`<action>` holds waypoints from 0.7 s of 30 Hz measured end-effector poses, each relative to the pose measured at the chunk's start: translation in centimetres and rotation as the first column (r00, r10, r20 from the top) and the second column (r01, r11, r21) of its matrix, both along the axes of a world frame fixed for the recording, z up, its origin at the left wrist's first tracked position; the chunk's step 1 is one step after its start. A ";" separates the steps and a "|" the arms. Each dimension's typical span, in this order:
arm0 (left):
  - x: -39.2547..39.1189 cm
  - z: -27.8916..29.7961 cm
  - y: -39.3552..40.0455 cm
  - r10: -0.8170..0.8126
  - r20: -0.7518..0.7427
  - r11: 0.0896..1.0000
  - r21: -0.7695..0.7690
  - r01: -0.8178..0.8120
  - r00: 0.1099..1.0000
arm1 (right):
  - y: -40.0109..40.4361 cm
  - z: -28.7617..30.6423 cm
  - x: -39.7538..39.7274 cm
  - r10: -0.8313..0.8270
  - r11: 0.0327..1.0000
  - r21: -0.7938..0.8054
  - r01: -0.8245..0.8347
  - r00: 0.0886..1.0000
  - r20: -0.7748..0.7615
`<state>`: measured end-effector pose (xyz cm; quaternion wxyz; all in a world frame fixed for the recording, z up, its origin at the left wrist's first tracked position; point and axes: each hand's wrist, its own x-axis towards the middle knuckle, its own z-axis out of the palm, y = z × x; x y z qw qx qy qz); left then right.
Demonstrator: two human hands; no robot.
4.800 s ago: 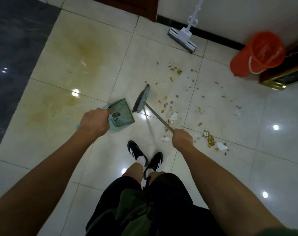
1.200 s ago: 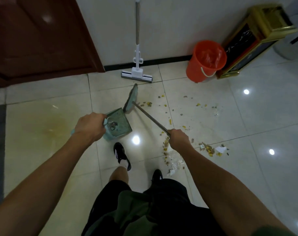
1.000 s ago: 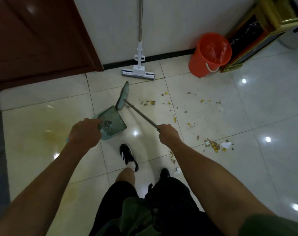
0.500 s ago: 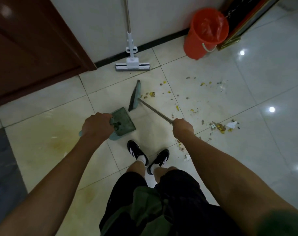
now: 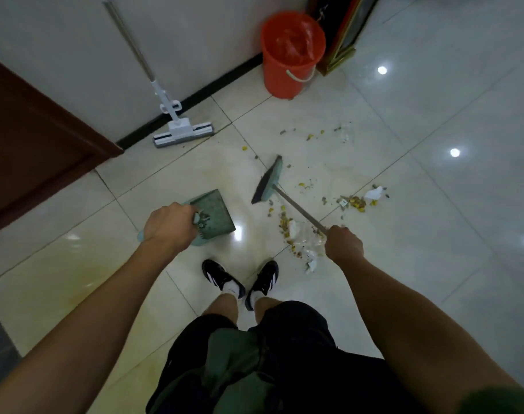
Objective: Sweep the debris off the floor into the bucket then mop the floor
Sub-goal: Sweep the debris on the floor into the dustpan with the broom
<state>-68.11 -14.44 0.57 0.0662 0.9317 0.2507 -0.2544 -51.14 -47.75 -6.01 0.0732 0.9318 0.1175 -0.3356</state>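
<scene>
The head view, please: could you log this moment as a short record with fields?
left hand: grips dustpan handle
right hand: grips broom handle
debris: scattered on tiles, piled right of the shoes
bucket: orange, upright by the wall
mop: leaning on the wall, untouched
stage: sweeping, mopping not begun

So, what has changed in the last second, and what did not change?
The teal broom head has swung to the right, away from the green dustpan and toward the scattered debris; a clear gap now separates the two. Nothing was let go: the left hand still grips the dustpan, the right hand the broom handle. The orange bucket and white mop remain by the wall.
</scene>
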 end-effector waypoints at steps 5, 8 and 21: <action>3.6 0.4 -1.2 -0.076 0.056 0.995 0.067 0.072 0.996 | -3.5 0.4 -0.1 -0.090 0.993 0.077 0.090 0.996 -0.004; 5.2 0.6 -1.3 -0.118 0.058 0.989 0.101 0.112 0.991 | -4.1 0.4 -0.4 -0.133 0.984 0.115 0.135 0.991 -0.025; 6.1 0.3 7.1 -0.090 0.074 0.989 0.126 0.080 0.993 | 8.1 0.0 2.1 -0.002 0.984 0.180 0.008 0.999 -0.034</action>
